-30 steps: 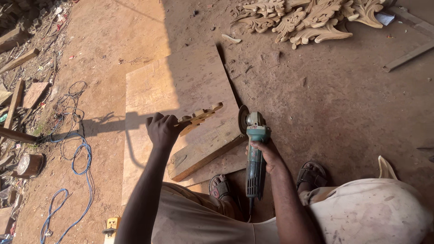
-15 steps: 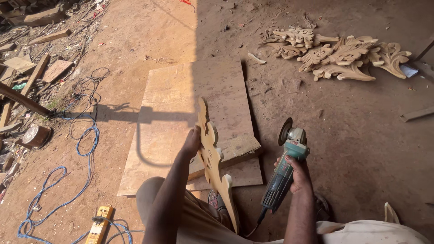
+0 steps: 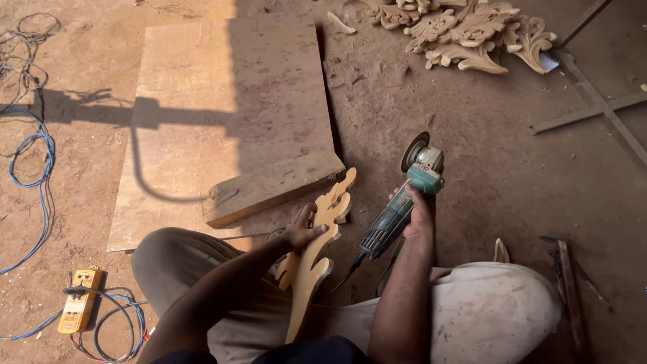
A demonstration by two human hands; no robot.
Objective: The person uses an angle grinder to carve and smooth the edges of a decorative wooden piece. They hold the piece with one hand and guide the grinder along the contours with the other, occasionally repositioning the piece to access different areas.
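The ground was bare packed dirt (image 3: 485, 168), half in sun and half in shade, with a large flat plywood sheet (image 3: 202, 114) laid on it and a thick plank (image 3: 269, 187) resting across that sheet's near corner. In the head view, the only one there was, the person sat low with knees spread in dusty trousers. The left hand (image 3: 303, 232) was clenched around the middle of a carved wooden piece (image 3: 317, 249), thumb over its edge, fingers (image 3: 301, 217) wrapped on the far side. That piece stood on edge between the knees, its long axis running from the lap up and away to a scrolled tip just beside the plank's end. The right hand (image 3: 419, 210) was closed around the body of an angle grinder (image 3: 404, 199), whose disc (image 3: 414, 149) pointed away from the person and hung above the dirt. The grinder lay to the right of the carving, roughly parallel to it and apart from it, so the disc sat just right of the scrolled tip; the right hand was the nearer one to that tip. A heap of finished carvings (image 3: 472, 34) lay well apart at the top. A blue cable (image 3: 40, 175) and a yellow socket block (image 3: 77, 300) lay at the left.
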